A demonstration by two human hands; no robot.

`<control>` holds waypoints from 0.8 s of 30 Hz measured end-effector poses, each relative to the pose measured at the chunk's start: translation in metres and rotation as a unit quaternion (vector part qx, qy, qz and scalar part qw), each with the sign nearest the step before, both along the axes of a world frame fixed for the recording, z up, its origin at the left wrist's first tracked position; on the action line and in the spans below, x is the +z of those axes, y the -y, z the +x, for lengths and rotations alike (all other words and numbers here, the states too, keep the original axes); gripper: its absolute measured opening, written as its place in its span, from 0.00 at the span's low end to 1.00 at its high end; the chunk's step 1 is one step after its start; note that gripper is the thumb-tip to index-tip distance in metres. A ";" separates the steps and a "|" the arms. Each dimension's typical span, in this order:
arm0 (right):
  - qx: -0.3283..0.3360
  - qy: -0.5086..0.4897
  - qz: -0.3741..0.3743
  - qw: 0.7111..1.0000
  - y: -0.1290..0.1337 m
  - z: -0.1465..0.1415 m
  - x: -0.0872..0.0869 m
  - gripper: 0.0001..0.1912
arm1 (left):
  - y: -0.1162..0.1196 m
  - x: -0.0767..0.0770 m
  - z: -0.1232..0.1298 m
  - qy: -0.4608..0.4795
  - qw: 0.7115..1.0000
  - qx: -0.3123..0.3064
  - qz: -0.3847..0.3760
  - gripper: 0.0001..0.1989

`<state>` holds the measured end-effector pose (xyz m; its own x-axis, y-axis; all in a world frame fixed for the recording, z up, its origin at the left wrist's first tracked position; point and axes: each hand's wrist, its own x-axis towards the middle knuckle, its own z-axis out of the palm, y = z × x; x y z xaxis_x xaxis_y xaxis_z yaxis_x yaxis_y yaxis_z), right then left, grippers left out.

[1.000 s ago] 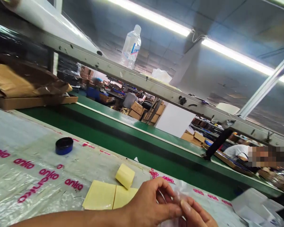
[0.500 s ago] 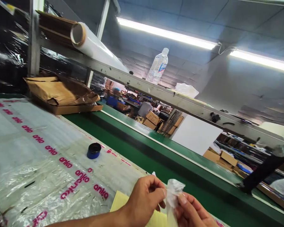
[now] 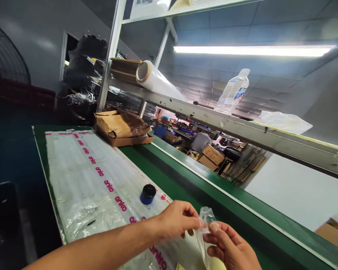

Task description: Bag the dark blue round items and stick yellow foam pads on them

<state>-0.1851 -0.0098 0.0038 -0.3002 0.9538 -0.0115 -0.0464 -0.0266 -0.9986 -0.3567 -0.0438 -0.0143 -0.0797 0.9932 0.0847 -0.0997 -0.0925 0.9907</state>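
A small clear plastic bag hangs between my two hands at the lower middle of the head view. My left hand pinches its upper left side with thumb and fingers. On the other side, my right hand grips the bag near its top edge between thumb and fingers. Under the hands shows part of a pale yellow sheet, mostly hidden. A short round container, blue with a black top, stands on the plastic-covered worktop beyond my left forearm.
Plastic film printed "anko" covers the worktop. A green conveyor belt runs alongside. A carton tray with brown paper sits at the far end. The metal shelf above carries a film roll and a water bottle.
The view has swung left, so the shelf, carton and container appear farther right. Both hands still grip the bag, and its top now looks narrower and more stretched between them.
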 end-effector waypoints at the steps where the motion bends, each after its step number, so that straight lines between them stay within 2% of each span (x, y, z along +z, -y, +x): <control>1: 0.005 0.001 0.008 1.000 -0.006 -0.006 -0.003 0.30 | -0.003 -0.001 -0.013 -0.015 0.999 0.028 0.011 0.20; 6: 0.040 0.079 0.102 0.991 -0.033 -0.047 -0.011 0.29 | -0.017 -0.002 -0.072 -0.089 0.977 0.185 0.061 0.08; 9: 0.047 0.113 0.149 0.981 -0.043 -0.090 -0.012 0.28 | -0.025 0.005 -0.100 -0.102 0.959 0.258 0.066 0.02; 12: 0.048 0.135 0.180 0.973 -0.049 -0.135 -0.017 0.26 | -0.032 0.008 -0.128 -0.104 0.947 0.301 0.030 0.02; 14: 0.046 0.162 0.219 0.961 -0.051 -0.158 -0.024 0.22 | -0.034 0.001 -0.146 -0.113 0.942 0.317 0.006 0.04; 17: 0.045 0.209 0.275 0.937 -0.048 -0.177 -0.041 0.16 | -0.030 -0.019 -0.172 -0.152 0.931 0.332 -0.012 0.07; 21: 0.066 0.260 0.305 0.914 -0.044 -0.178 -0.067 0.13 | -0.014 -0.048 -0.193 -0.234 0.920 0.313 -0.002 0.10; 24: 0.081 0.285 0.328 0.897 -0.045 -0.174 -0.078 0.13 | 0.003 -0.061 -0.197 -0.279 0.921 0.271 0.025 0.08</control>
<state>-0.3587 0.0354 -0.0740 -0.5584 0.7566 0.3403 0.4281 0.6142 -0.6629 -0.5538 -0.0466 -0.0749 -0.4918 0.8145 0.3078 0.4982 -0.0267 0.8667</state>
